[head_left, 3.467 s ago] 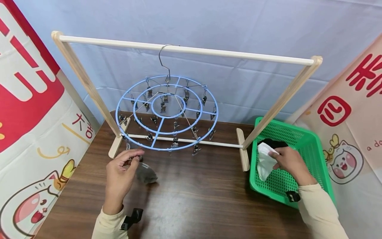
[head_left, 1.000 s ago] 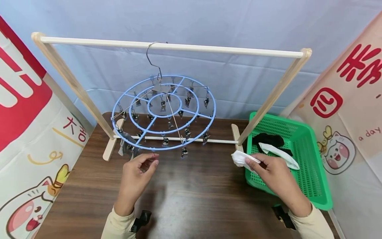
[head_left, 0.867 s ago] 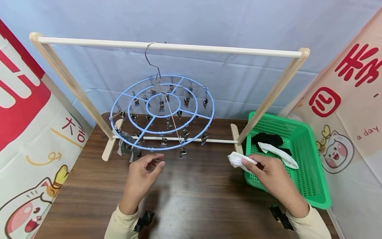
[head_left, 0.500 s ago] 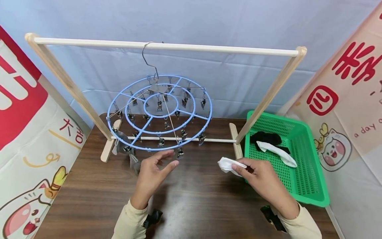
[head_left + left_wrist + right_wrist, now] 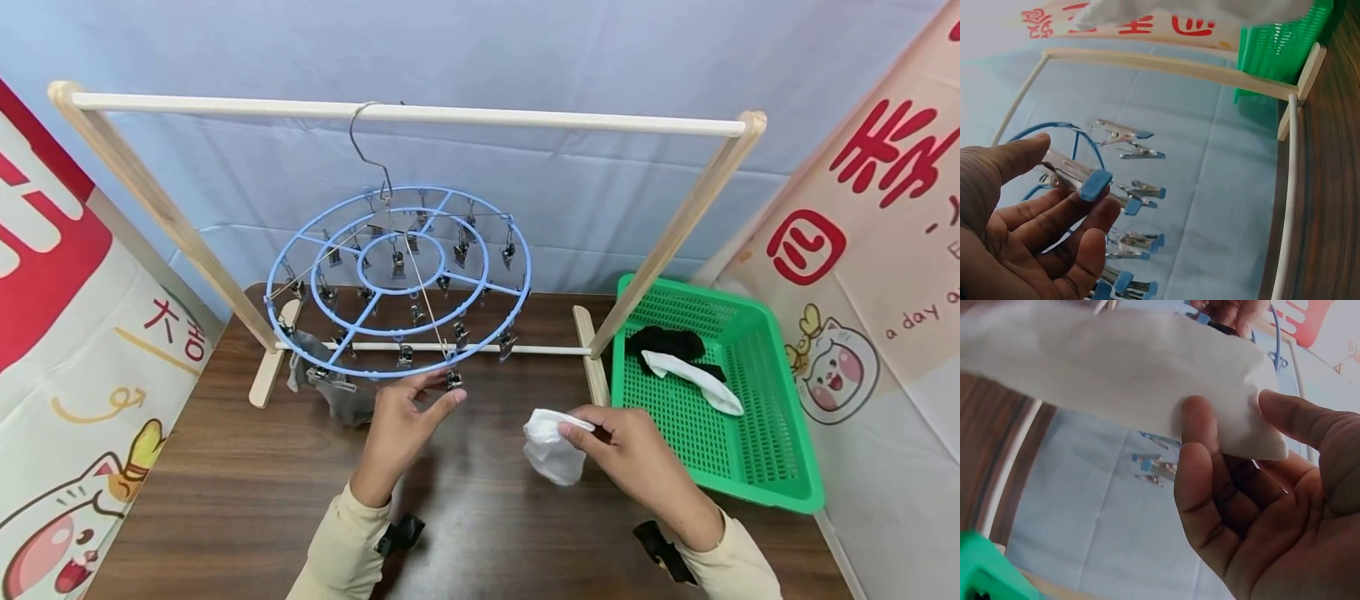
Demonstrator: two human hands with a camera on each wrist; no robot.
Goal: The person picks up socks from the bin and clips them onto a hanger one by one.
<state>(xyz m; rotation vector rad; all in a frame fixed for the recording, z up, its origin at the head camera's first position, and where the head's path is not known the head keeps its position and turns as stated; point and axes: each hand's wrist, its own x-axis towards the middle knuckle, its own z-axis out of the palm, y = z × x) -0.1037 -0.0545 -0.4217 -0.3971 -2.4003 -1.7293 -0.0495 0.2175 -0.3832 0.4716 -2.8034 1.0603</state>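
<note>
My right hand [image 5: 630,454] pinches a white sock [image 5: 553,450] by its upper edge, thumb against fingers. The sock hangs over the table and stretches across the right wrist view. My left hand [image 5: 405,421] is at the front rim of the blue round clip hanger [image 5: 382,292]. One metal clip [image 5: 1079,175] with blue tips lies between its thumb and loosely bent fingers; the thumb is straight, and no firm pinch shows. Grey socks [image 5: 348,404] hang from clips at the hanger's front left, partly behind the rim.
A wooden rack [image 5: 408,115] carries the hanger by its metal hook. To the right, a green basket [image 5: 806,467] holds another white sock [image 5: 693,382] and black socks [image 5: 667,342]. Printed cloths stand at both sides, with a blue-grey cloth behind.
The right hand has lifted the white sock from the basket and brought it left over the table. The left hand has left the grey sock, now hanging, and moved right to another clip.
</note>
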